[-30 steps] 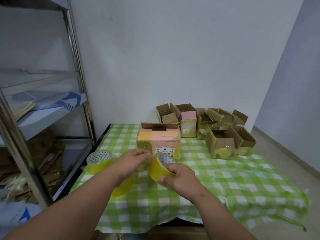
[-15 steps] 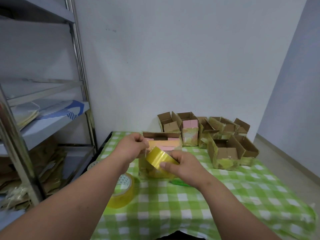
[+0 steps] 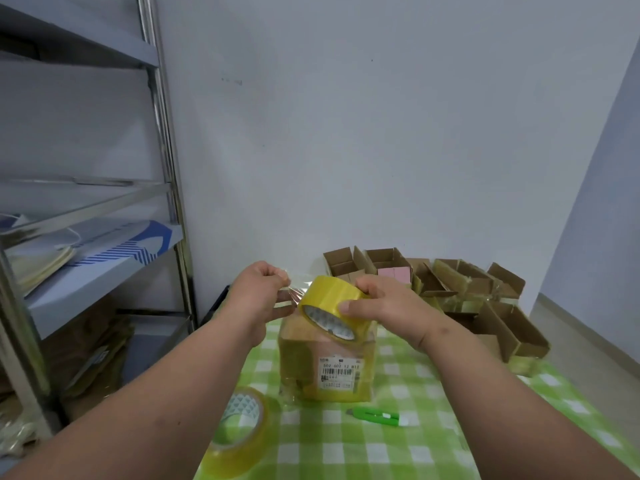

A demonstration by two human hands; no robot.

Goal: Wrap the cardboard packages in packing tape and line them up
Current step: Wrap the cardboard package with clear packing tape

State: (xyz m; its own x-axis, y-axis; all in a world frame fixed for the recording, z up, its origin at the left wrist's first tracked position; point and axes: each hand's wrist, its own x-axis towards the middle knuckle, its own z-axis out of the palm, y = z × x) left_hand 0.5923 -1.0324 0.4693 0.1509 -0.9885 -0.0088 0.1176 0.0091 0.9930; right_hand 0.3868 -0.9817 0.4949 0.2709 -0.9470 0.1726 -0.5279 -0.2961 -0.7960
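My right hand [image 3: 391, 308] grips a yellow tape roll [image 3: 330, 306] held in the air above a cardboard package [image 3: 325, 365]. My left hand [image 3: 259, 292] pinches the loose end of the clear tape strip [image 3: 292, 289] stretched out from the roll. The package stands on the green checked tablecloth [image 3: 408, 441], is wrapped in yellowish tape and shows a white barcode label on its front. A second tape roll [image 3: 239, 434] lies on the cloth under my left forearm.
A green utility knife [image 3: 375, 416] lies in front of the package. Several open cardboard boxes [image 3: 460, 296] stand at the back right against the wall. A metal shelf rack [image 3: 166, 188] with papers rises at the left.
Both hands rose with the roll from the table to above the package. A short strip of tape has been drawn out between them. The camera tilted and moved closer.
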